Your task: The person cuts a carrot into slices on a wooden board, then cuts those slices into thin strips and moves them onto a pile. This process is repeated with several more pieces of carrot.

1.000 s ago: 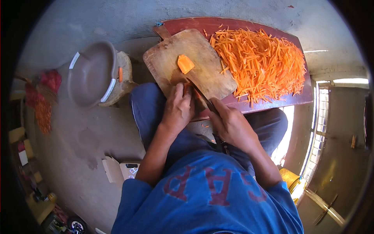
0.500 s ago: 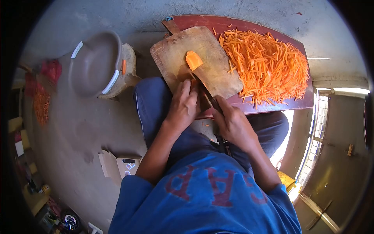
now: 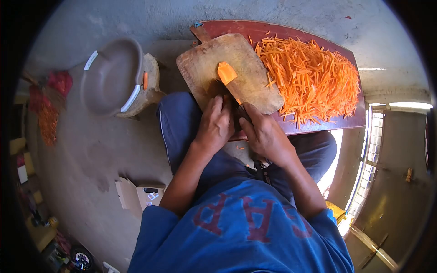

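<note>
Across the whole frame runs a rough grey concrete floor, with a barred window letting in bright light at the right edge and dim clutter along the left edge. At the upper centre, a dark red tray carries a wooden cutting board and, just to the board's right, a big heap of julienned carrot strips. In the upper left sits a grey plastic basin with a white label on its rim, too small to read. A torn cardboard box lies at the lower left. The blue shirt at the bottom shows large red letters, seemingly "SAP" upside down.

The left hand presses its curled fingers together on a carrot piece at the board's near edge. The right hand is closed around a knife handle; the blade runs up the board to a carrot chunk near its middle.

Compared with 0.5 s ago, the right hand sits higher and closer to the left hand, and the blade reaches further toward the chunk.
</note>
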`<state>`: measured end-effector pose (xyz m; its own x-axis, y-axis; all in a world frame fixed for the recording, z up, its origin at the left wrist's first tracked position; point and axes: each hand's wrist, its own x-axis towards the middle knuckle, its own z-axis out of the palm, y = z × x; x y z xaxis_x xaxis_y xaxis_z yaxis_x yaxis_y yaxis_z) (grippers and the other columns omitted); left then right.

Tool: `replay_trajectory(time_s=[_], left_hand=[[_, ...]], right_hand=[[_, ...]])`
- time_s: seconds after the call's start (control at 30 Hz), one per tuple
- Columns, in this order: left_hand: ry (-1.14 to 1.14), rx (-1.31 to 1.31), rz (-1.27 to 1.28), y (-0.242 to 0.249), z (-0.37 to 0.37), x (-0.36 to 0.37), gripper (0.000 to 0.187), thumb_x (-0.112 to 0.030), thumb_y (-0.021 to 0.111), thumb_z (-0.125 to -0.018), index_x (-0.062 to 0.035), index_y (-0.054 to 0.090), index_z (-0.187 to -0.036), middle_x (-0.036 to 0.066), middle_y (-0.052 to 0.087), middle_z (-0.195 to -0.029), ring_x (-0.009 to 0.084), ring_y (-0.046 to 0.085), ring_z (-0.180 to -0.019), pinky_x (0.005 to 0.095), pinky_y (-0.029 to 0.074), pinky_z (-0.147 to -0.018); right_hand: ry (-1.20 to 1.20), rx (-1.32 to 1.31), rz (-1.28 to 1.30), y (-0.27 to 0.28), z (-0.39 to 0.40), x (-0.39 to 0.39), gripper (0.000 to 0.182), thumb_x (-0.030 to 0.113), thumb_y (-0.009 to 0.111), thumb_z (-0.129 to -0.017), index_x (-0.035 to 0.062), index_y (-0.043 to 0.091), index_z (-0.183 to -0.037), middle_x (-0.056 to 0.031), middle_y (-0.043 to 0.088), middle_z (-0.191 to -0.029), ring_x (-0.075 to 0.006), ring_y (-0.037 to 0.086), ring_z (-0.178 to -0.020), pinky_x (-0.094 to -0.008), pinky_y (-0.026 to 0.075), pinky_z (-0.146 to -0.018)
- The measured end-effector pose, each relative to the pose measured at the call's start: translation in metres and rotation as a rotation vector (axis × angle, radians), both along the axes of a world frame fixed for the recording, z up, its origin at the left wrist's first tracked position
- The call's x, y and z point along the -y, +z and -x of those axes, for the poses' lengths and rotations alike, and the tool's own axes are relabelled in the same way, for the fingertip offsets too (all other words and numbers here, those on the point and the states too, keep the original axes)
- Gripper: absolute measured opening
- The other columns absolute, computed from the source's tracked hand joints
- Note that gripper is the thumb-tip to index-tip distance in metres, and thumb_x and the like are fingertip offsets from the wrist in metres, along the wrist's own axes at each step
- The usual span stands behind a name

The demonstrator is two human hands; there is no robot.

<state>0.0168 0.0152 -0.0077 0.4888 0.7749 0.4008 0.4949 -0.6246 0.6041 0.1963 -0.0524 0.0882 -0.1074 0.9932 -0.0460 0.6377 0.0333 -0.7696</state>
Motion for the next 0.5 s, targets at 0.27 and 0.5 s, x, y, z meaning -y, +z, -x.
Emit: replay_trajectory(time_s=[0.27,0.5], left_hand=[[0.007,0.015,-0.067,-0.005,0.000,-0.001,0.049,0.007,0.066,-0.083,0.0192,0.067,-0.131,0.033,0.063,-0.121,0.0484,0.066,-0.109,0.0525,0.058,-0.099],[-0.008,0.006,-0.052,0.004,0.003,-0.001,0.048,0.006,0.067,-0.083,0.0204,0.067,-0.129,0.034,0.064,-0.120,0.0483,0.067,-0.109,0.0524,0.059,-0.098]], right_hand=[[-0.033,-0.052,0.020,-0.002,-0.001,0.013,0.026,0.011,0.067,-0.109,-0.0044,0.059,-0.128,-0.0359,0.070,-0.088,-0.0572,0.071,-0.087,-0.0620,0.054,-0.074],[-0.034,-0.061,0.044,0.012,-0.001,0.017,0.026,0.009,0.068,-0.108,-0.0049,0.059,-0.128,-0.0366,0.069,-0.088,-0.0581,0.071,-0.088,-0.0625,0.054,-0.075]])
